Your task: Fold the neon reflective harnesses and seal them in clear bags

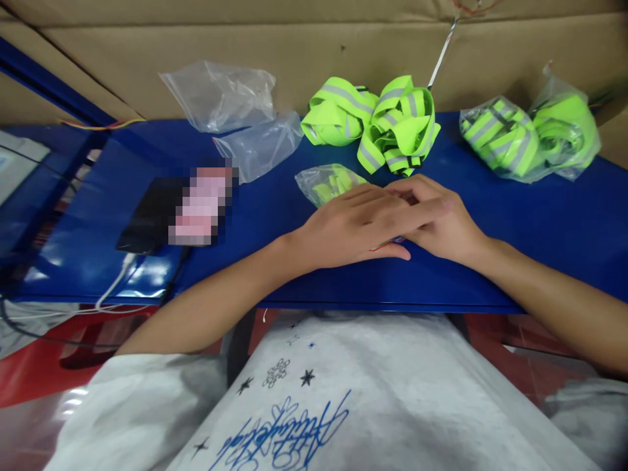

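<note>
My left hand (350, 226) lies over a clear plastic bag (305, 183) with a neon-yellow reflective strap (338, 180) inside, part of which shows beyond my knuckles. Its fingers are closed and its thumb points right. My right hand (439, 219) meets it from the right, fingers bent and overlapping the left ones. A thin red and blue edge, apparently the bag's, shows between the hands above my left thumb. The fingertips and most of the bag are hidden. Behind the hands sit two loose bundles of reflective strap (400, 124).
Two clear bags (220, 98) without straps lie at the back left. Bagged straps (510, 140) rest at the back right. A pixelated phone-like object (201, 206) and a black device (154, 216) with a white cable (118, 281) are on the blue table (265, 288). Cardboard (294, 46) stands behind.
</note>
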Motion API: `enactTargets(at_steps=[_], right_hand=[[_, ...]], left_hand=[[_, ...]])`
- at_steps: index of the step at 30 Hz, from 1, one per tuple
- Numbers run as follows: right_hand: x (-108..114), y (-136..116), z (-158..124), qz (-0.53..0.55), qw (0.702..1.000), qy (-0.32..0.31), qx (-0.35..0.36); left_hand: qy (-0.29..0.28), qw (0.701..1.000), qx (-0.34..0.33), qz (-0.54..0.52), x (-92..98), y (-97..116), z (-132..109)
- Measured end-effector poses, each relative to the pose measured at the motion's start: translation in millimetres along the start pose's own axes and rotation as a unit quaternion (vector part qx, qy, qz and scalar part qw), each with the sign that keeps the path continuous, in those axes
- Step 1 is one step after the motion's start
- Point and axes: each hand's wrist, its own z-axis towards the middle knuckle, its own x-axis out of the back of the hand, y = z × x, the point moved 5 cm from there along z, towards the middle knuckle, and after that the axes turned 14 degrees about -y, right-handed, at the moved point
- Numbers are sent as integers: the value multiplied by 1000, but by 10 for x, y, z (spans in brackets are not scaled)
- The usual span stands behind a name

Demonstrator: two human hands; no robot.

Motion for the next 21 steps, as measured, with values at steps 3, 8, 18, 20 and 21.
enactTargets(at_steps=[3, 8, 18, 20, 21], right_hand=[[-36, -10, -28, 30, 999, 13, -41], [155, -187, -7, 203, 969, 113, -81], [500, -616, -52, 31, 994, 109, 4], [497, -740, -71, -132, 986, 77, 64], [473, -775, -71, -187, 977, 50, 85]], left_hand=[[3, 999, -47, -24, 57, 94, 9], [49, 981, -10, -186, 458, 73, 21], [104, 921, 84, -365, 640, -25, -99], [122, 911, 95, -383, 625, -67, -125], [128, 907, 102, -387, 607, -90, -140]])
